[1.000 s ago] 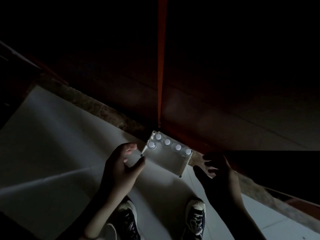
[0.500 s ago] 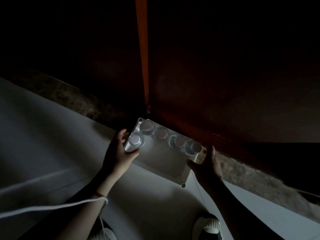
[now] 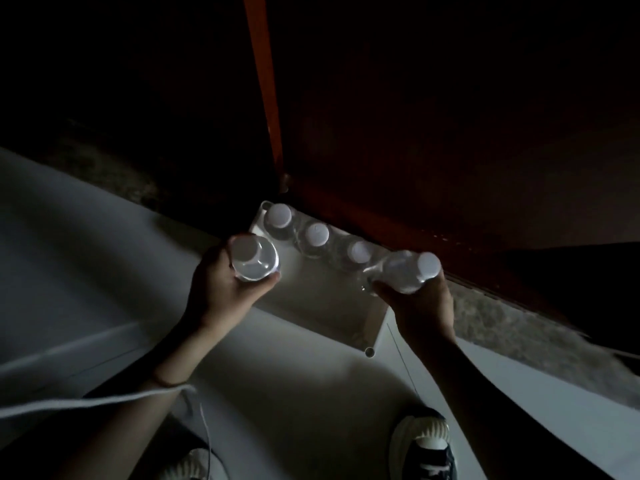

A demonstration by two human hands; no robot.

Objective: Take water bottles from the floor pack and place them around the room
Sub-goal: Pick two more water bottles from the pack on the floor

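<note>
The room is dim. A pale open pack (image 3: pixel 332 306) lies on the floor against a dark red wall base. Three clear bottles with white caps stand in its far row, the middle one (image 3: pixel 316 234) among them. My left hand (image 3: pixel 221 289) grips a clear bottle (image 3: pixel 254 259) lifted above the pack's left end, cap up. My right hand (image 3: pixel 420 306) grips another bottle (image 3: pixel 407 271) above the pack's right end, tilted with its cap pointing right.
A red vertical strip (image 3: pixel 265 91) runs up the dark wall behind the pack. A speckled stone skirting (image 3: pixel 512 320) borders the pale floor (image 3: pixel 104 271). My two shoes, the right one (image 3: pixel 424 445), stand below. A white cord (image 3: pixel 86 403) crosses my left forearm.
Both hands went from reaching toward the pack to gripping a bottle each, and both bottles have risen out of the pack. The camera has come closer to the pack.
</note>
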